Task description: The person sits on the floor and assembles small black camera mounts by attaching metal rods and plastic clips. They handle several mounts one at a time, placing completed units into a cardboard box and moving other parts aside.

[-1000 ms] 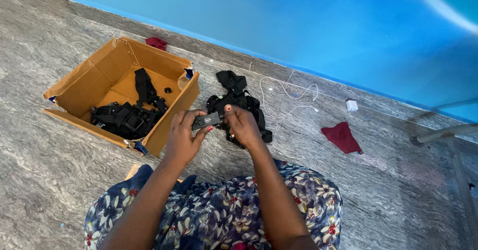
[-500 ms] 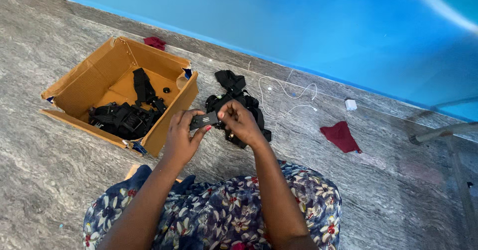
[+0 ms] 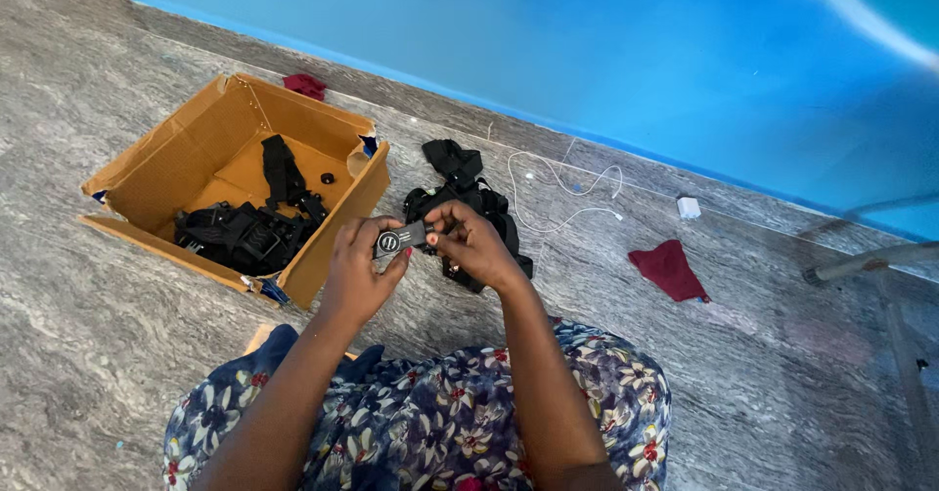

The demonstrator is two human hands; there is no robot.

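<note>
Small black strap piece, pinched between my two hands above the floor.
My left hand (image 3: 357, 271) and right hand (image 3: 476, 245) grip the black strap piece (image 3: 401, 240) at either end; beyond: black strap pile (image 3: 469, 202), cardboard box (image 3: 171, 163), white cable (image 3: 562, 183).

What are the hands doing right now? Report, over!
Left hand and right hand both pinch a small black strap piece. Black strap pile behind, cardboard box at left. Nothing blocking.
</note>
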